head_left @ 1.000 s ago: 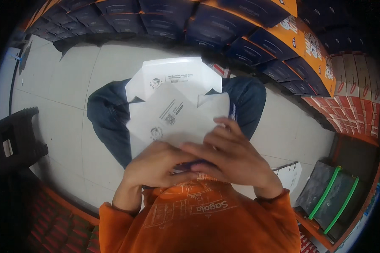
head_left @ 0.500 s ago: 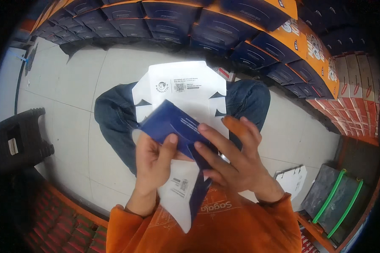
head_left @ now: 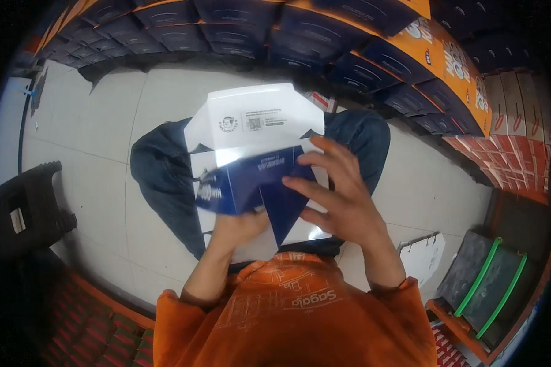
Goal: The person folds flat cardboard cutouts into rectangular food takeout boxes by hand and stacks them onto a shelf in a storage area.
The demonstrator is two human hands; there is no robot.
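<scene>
A partly folded blue carton (head_left: 257, 177) with white inner faces is held over my lap. Beneath its left part, my left hand (head_left: 242, 227) is closed on it; most of those fingers are hidden by the carton. At its right edge, my right hand (head_left: 343, 196) grips with bent, spread fingers, the fingertips lying on the blue face. A pointed blue flap (head_left: 281, 214) hangs down between the hands. Under the carton, a flat white box blank (head_left: 266, 116) with notched edges and small print lies across my crossed legs.
Stacked blue and orange boxes (head_left: 239, 37) line the far side. Red and white boxes (head_left: 514, 140) stand at the right. A black plastic stool (head_left: 33, 208) is at the left. A white blank (head_left: 422, 257) lies at right, near a dark bin with green handles (head_left: 480, 281).
The carton has moved up and turned, so its blue face lies more level over the white blank. Both hands have moved with it; my left thumb has gone from its front.
</scene>
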